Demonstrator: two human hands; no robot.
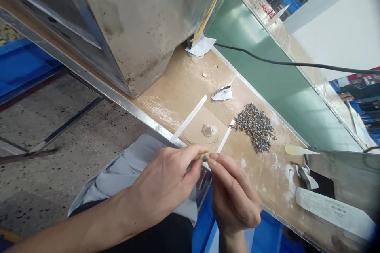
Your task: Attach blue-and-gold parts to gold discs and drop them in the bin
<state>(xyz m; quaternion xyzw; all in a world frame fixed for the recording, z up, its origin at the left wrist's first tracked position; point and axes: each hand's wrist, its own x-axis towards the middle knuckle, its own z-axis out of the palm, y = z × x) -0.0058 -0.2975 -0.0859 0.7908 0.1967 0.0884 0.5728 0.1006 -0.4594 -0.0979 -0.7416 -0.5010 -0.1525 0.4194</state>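
Small yellow-and-grey piece (204,156): one, near edge of the table (175,87), between both hands, apparently mid-work, not yet set down. Left hand (166,176): thumb and finger pinched on it. Right hand (234,189): fingertips pinched at its right end. Heap of small blue-and-brass parts (255,127): many, loose, farther right; finished or waiting, cannot tell.

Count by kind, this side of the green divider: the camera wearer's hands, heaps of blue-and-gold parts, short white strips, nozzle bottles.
Left hand and right hand: 2
Blue-and-gold heap: 1
Short white strips: 2
Yellowish nozzle bottle: 1
Total: 6
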